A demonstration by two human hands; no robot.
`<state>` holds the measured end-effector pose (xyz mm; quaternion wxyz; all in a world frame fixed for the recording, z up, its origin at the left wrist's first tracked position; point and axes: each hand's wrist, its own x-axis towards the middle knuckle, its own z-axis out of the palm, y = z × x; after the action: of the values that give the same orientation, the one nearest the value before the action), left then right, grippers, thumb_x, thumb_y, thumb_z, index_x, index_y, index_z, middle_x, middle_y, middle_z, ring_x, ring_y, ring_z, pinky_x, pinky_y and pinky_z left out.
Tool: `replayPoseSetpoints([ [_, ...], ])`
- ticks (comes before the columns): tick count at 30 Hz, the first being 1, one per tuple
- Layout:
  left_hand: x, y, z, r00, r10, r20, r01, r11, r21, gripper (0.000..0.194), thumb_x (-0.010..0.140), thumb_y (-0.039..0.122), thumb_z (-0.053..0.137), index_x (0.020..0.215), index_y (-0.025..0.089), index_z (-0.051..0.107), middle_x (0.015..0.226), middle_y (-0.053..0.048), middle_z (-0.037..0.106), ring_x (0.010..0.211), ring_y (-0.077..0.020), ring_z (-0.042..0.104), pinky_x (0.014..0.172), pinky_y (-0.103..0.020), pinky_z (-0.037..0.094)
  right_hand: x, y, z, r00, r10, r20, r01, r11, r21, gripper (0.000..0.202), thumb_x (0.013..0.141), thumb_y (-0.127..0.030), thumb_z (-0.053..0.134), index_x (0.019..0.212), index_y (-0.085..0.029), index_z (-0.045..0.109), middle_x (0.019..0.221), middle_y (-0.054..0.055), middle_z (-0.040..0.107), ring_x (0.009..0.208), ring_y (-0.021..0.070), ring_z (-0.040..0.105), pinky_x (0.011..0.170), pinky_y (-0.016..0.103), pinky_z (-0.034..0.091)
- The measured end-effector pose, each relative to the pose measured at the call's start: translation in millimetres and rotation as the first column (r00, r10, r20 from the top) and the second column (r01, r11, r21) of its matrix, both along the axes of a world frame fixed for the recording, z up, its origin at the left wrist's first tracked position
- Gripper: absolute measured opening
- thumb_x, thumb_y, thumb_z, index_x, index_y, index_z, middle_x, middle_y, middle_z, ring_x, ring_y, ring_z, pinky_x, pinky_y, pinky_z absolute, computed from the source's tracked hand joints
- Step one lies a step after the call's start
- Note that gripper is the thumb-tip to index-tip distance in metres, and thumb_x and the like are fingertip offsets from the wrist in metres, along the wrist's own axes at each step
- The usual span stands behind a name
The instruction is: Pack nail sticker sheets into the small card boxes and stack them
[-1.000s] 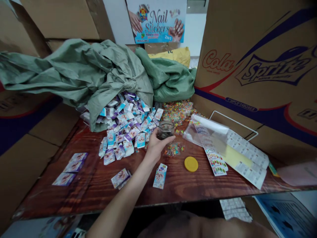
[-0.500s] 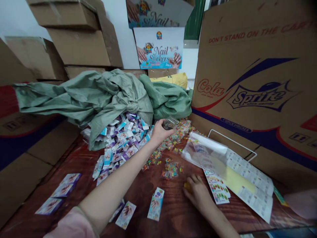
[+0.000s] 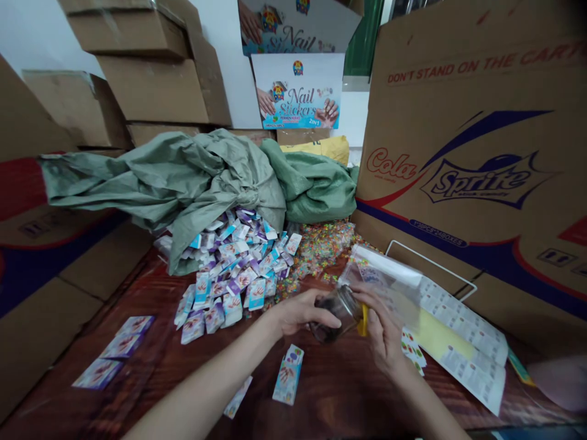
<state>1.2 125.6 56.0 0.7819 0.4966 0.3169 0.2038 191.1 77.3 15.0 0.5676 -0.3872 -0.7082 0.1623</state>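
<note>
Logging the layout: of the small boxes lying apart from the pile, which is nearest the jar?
The blue-edged box on the jar's near side, in full view. The next box is partly hidden by the left forearm; the others lie farther left.

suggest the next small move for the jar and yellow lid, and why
I'd ease the yellow lid squarely against the mouth of the jar. The left hand holds the jar tilted, mouth toward the right hand, which has the lid edge-on beside that mouth; whether it is seated is hard to tell.
</note>
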Motion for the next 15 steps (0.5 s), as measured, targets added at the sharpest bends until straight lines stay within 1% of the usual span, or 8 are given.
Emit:
replayPoseSetpoints([
  [2, -5, 0, -3.4, 0.999, 0.015, 0.031, -0.011, 0.991, -0.135, 0.031, 0.054, 0.028, 0.078, 0.08, 0.015, 0.07, 0.073, 0.0, 0.065, 0.063, -0.0092, 0.056, 0.058, -0.018, 0.046, -3, 3, 1.6, 1.0, 0.014, 0.025, -0.014, 1.0, 0.008, 0.031, 0.096, -0.025, 0.036, 0.118, -0.027, 0.057, 0.121, 0.007, 0.062, 0.115, 0.0219, 0.057, 0.097, 0.04, 0.046],
  [3, -7, 2, -5.6, 0.999, 0.014, 0.029, -0.008, 0.981, -0.193, 0.031, 0.055, 0.031, 0.077, 0.08, 0.014, 0.07, 0.073, -0.001, 0.066, 0.063, -0.0101, 0.057, 0.059, -0.02, 0.047, -4, 7, 4.4, 1.0, 0.029, 0.0, -0.029, 0.999, -0.014, 0.03, 0.097, -0.026, 0.036, 0.12, -0.027, 0.055, 0.121, 0.007, 0.063, 0.114, 0.0212, 0.058, 0.096, 0.039, 0.046],
  [5, -11, 8, -10.6, 1.0, -0.019, 0.015, 0.022, 0.957, -0.288, 0.035, 0.056, 0.037, 0.073, 0.081, 0.014, 0.07, 0.073, -0.003, 0.067, 0.062, -0.0136, 0.059, 0.058, -0.025, 0.05, -5, 16, 13.3, 0.992, 0.105, -0.075, -0.111, 0.99, -0.081, 0.028, 0.097, -0.029, 0.037, 0.123, -0.026, 0.048, 0.119, 0.008, 0.064, 0.111, 0.0199, 0.06, 0.092, 0.038, 0.048],
  [7, -13, 14, -15.0, 0.998, -0.066, 0.018, 0.068, 0.935, -0.348, 0.04, 0.054, 0.042, 0.071, 0.082, 0.013, 0.068, 0.071, -0.005, 0.068, 0.06, -0.0174, 0.06, 0.053, -0.029, 0.05, -6, 24, 24.0, 0.973, 0.208, -0.102, -0.221, 0.965, -0.139, 0.026, 0.097, -0.031, 0.04, 0.121, -0.025, 0.046, 0.117, 0.009, 0.066, 0.106, 0.0187, 0.063, 0.088, 0.035, 0.05],
  [9, -13, 17, -17.4, 0.995, -0.098, 0.031, 0.102, 0.92, -0.378, 0.043, 0.052, 0.044, 0.07, 0.081, 0.013, 0.068, 0.068, -0.006, 0.068, 0.058, -0.019, 0.06, 0.049, -0.03, 0.048, -6, 29, 31.9, 0.96, 0.277, -0.034, -0.278, 0.946, -0.168, 0.023, 0.096, -0.033, 0.042, 0.116, -0.023, 0.051, 0.118, 0.009, 0.065, 0.106, 0.0186, 0.063, 0.088, 0.034, 0.05],
  [11, -10, 18, -17.0, 0.997, -0.075, 0.018, 0.076, 0.933, -0.353, 0.04, 0.052, 0.042, 0.071, 0.08, 0.013, 0.067, 0.067, -0.005, 0.067, 0.058, -0.017, 0.059, 0.052, -0.028, 0.047, -6, 29, 34.1, 0.955, 0.285, 0.08, -0.271, 0.95, -0.153, 0.024, 0.094, -0.034, 0.045, 0.113, -0.022, 0.054, 0.125, 0.01, 0.061, 0.111, 0.0203, 0.06, 0.091, 0.035, 0.048],
  [12, -8, 17, -15.6, 0.998, -0.056, -0.001, 0.052, 0.948, -0.313, 0.038, 0.052, 0.039, 0.073, 0.08, 0.014, 0.067, 0.067, -0.004, 0.066, 0.058, -0.0155, 0.058, 0.054, -0.027, 0.047, -7, 28, 33.0, 0.957, 0.265, 0.122, -0.25, 0.96, -0.127, 0.024, 0.094, -0.034, 0.046, 0.112, -0.022, 0.055, 0.126, 0.01, 0.06, 0.114, 0.0212, 0.058, 0.093, 0.036, 0.046],
  [15, -1, 14, -8.6, 0.999, 0.0, -0.049, -0.004, 0.997, -0.083, 0.031, 0.055, 0.033, 0.076, 0.078, 0.014, 0.066, 0.067, -0.001, 0.063, 0.061, -0.0126, 0.056, 0.06, -0.025, 0.044, -13, 26, 25.2, 0.982, 0.138, 0.128, -0.132, 0.99, -0.06, 0.023, 0.096, -0.031, 0.04, 0.104, -0.02, 0.059, 0.116, 0.009, 0.064, 0.11, 0.0205, 0.059, 0.092, 0.035, 0.046],
])
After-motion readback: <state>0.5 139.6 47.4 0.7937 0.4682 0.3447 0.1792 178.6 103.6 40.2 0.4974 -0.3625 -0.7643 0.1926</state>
